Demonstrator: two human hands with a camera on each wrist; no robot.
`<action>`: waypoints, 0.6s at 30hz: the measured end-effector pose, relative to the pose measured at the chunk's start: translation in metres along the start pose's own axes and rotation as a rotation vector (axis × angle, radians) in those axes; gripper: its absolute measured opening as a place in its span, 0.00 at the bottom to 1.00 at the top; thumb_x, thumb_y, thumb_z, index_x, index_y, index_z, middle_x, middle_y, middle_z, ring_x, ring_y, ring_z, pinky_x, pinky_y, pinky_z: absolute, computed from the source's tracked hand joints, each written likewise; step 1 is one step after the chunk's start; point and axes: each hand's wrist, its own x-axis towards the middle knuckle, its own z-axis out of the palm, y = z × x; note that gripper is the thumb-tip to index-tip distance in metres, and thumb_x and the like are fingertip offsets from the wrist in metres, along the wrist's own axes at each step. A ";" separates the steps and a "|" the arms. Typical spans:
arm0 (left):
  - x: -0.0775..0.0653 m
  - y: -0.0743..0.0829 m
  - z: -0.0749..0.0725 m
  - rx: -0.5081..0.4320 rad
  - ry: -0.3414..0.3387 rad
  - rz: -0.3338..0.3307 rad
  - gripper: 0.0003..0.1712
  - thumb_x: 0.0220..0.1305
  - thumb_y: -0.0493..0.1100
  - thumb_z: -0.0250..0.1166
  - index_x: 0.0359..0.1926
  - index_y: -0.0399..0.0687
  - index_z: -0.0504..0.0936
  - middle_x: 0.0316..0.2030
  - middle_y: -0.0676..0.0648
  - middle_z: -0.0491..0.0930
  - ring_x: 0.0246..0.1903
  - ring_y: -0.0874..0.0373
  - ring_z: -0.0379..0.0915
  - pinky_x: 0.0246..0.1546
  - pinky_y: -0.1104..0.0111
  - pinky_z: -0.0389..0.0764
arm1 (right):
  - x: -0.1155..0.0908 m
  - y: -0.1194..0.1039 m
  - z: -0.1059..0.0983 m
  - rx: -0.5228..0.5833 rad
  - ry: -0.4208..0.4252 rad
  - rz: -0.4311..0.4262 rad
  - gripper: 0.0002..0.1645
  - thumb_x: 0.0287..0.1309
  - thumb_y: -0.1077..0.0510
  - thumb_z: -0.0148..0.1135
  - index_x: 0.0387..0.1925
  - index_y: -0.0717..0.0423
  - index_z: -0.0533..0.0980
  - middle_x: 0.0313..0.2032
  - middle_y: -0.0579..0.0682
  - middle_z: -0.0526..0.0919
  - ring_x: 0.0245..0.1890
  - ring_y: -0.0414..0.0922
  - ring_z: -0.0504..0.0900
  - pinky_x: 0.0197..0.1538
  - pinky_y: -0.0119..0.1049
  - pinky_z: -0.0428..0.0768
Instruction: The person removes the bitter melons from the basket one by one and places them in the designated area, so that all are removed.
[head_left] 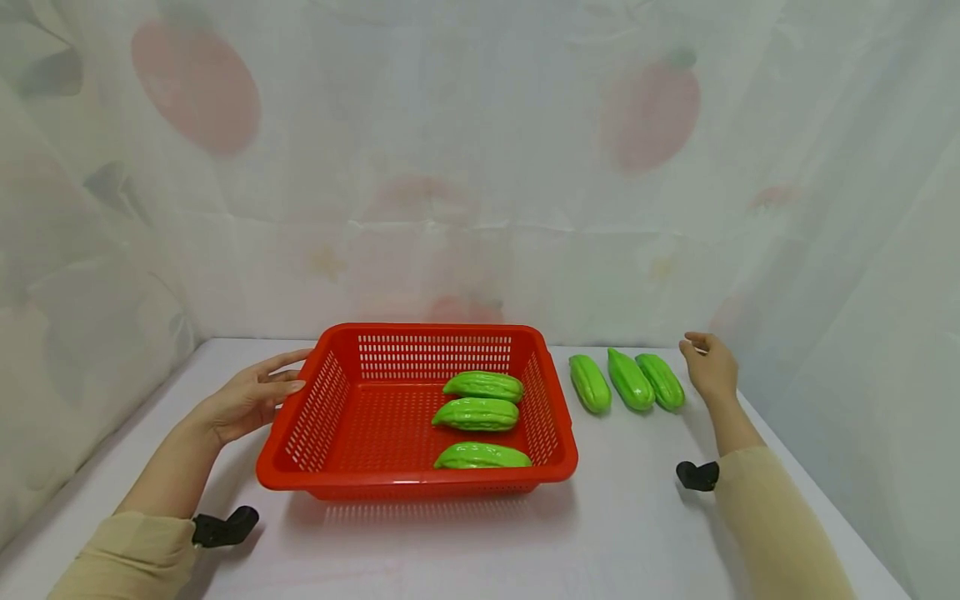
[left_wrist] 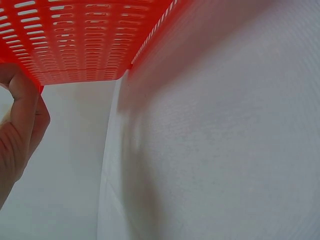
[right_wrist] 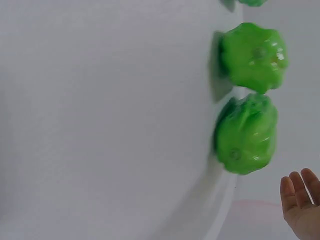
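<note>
My left hand (head_left: 247,398) holds the left rim of a red plastic basket (head_left: 420,478), its fingers bent at the basket's edge in the left wrist view. Inside the basket, toward its right side, lie three green bitter gourds, the front one (head_left: 482,455) partly hidden by the near rim. Three more bitter gourds lie on the table to the right of the basket: one apart (head_left: 591,384) and two side by side (head_left: 631,380). Over the table's right side, just beyond the rightmost bitter gourd (head_left: 661,382), my right hand (head_left: 711,364) hovers with loosely bent fingers and nothing in them.
The white table (head_left: 630,517) runs back to a pale printed curtain (head_left: 555,183), which also hangs along both sides. A black wrist mount (head_left: 225,527) sticks out from the left sleeve, another (head_left: 697,476) from the right one.
</note>
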 end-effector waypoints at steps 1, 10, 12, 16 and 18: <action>0.000 0.000 0.000 -0.001 0.000 0.001 0.28 0.75 0.39 0.51 0.71 0.57 0.57 0.49 0.59 0.84 0.44 0.63 0.83 0.47 0.64 0.86 | 0.000 -0.004 -0.001 0.003 0.007 -0.010 0.29 0.74 0.48 0.44 0.66 0.62 0.68 0.66 0.67 0.71 0.66 0.64 0.71 0.63 0.55 0.74; 0.001 -0.003 -0.003 -0.026 -0.020 0.010 0.25 0.75 0.38 0.49 0.68 0.61 0.61 0.49 0.59 0.84 0.44 0.62 0.83 0.47 0.65 0.86 | 0.001 -0.042 -0.008 0.063 0.000 -0.096 0.28 0.74 0.48 0.46 0.66 0.60 0.69 0.65 0.65 0.73 0.66 0.63 0.72 0.62 0.54 0.74; 0.001 -0.004 -0.004 -0.029 -0.024 0.014 0.24 0.75 0.38 0.49 0.68 0.61 0.62 0.50 0.59 0.84 0.44 0.62 0.83 0.47 0.65 0.86 | 0.001 -0.049 -0.008 0.078 -0.001 -0.110 0.28 0.74 0.48 0.47 0.66 0.60 0.69 0.65 0.64 0.73 0.65 0.62 0.73 0.62 0.53 0.75; 0.002 -0.004 -0.004 -0.028 -0.022 0.015 0.25 0.75 0.38 0.49 0.69 0.61 0.61 0.50 0.59 0.84 0.44 0.62 0.83 0.47 0.65 0.86 | -0.001 -0.065 -0.007 0.095 -0.026 -0.119 0.28 0.74 0.46 0.46 0.66 0.57 0.69 0.66 0.62 0.73 0.65 0.59 0.74 0.59 0.48 0.76; 0.002 -0.003 -0.004 -0.024 -0.016 0.013 0.26 0.75 0.38 0.50 0.69 0.60 0.60 0.50 0.59 0.84 0.44 0.62 0.83 0.47 0.65 0.86 | -0.003 -0.073 -0.007 0.107 -0.043 -0.124 0.28 0.74 0.46 0.46 0.67 0.56 0.68 0.66 0.61 0.73 0.65 0.58 0.74 0.58 0.45 0.76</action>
